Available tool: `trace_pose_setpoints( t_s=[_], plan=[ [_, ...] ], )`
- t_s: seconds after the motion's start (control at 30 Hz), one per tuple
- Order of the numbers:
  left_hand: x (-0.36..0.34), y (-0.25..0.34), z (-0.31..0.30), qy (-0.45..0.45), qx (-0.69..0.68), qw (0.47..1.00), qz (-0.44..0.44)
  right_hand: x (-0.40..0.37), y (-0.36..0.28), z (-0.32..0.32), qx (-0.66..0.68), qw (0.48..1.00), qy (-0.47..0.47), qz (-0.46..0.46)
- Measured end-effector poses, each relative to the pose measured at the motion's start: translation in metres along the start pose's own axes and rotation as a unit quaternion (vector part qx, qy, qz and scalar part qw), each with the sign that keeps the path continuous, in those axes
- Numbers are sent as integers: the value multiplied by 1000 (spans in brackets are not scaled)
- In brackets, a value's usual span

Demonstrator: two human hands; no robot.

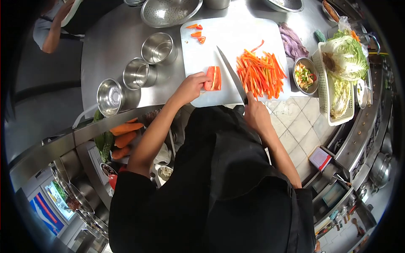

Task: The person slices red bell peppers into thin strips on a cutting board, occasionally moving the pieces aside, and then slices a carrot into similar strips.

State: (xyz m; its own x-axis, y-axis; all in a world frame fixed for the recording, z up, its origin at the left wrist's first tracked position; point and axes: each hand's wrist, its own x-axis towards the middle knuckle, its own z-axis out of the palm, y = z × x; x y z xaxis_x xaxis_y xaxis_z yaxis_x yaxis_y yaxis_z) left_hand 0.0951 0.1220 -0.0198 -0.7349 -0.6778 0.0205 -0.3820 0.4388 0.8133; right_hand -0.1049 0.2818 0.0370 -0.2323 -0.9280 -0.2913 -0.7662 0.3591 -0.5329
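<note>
A white cutting board (230, 31) lies at the edge of the metal counter. My left hand (193, 87) grips a piece of red bell pepper (214, 79) on its left half. In my right hand (256, 111) is the handle of a kitchen knife (231, 71), its blade slanting up and left across the board, apart from the pepper piece. To the right of the blade sits a heap of thin red pepper strips (262, 76). Several small pepper scraps (196, 33) lie at the board's upper left.
Several metal bowls (158, 47) stand left of the board, with a colander (171, 12) behind. On the right are a purple cloth (292, 41), a bowl of scraps (305, 76) and a basket (324, 99) with Chinese cabbage (346, 57). Another person's arm (54, 33) shows at upper left.
</note>
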Motion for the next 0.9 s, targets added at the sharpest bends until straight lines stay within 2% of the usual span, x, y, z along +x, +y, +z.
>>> trace_pose_setpoints(
  t_s=[0.07,0.1,0.17,0.27,0.4,0.47,0.6,0.7,0.77,0.8,0.9],
  plan=[
    [8,3,2,-66,-22,996,55,11,1,7,-6,1000,9,-3],
    [12,4,6,-64,-28,996,55,15,0,7,-9,1000,20,-5],
    [20,7,15,-119,15,986,112,19,-5,3,-20,1000,3,-3],
    [29,12,24,-120,28,981,151,16,-13,0,-32,999,-17,9],
    [36,1,31,-141,10,978,153,-2,-22,-7,-59,998,-19,23],
    [38,-2,30,-160,21,972,172,-14,-40,-23,-70,996,-44,-11],
    [43,-4,27,-172,9,968,181,-19,-34,-7,-63,995,-53,51],
    [41,-5,28,-176,-24,963,203,0,-17,22,-54,996,-32,61],
    [42,-10,29,-164,-13,965,203,28,0,40,-39,998,54,9],
    [37,-10,31,-168,-16,964,205,21,-6,34,-39,998,55,15],
    [42,-8,29,-160,-32,969,185,4,-32,0,-41,997,-27,64]
  ],
)
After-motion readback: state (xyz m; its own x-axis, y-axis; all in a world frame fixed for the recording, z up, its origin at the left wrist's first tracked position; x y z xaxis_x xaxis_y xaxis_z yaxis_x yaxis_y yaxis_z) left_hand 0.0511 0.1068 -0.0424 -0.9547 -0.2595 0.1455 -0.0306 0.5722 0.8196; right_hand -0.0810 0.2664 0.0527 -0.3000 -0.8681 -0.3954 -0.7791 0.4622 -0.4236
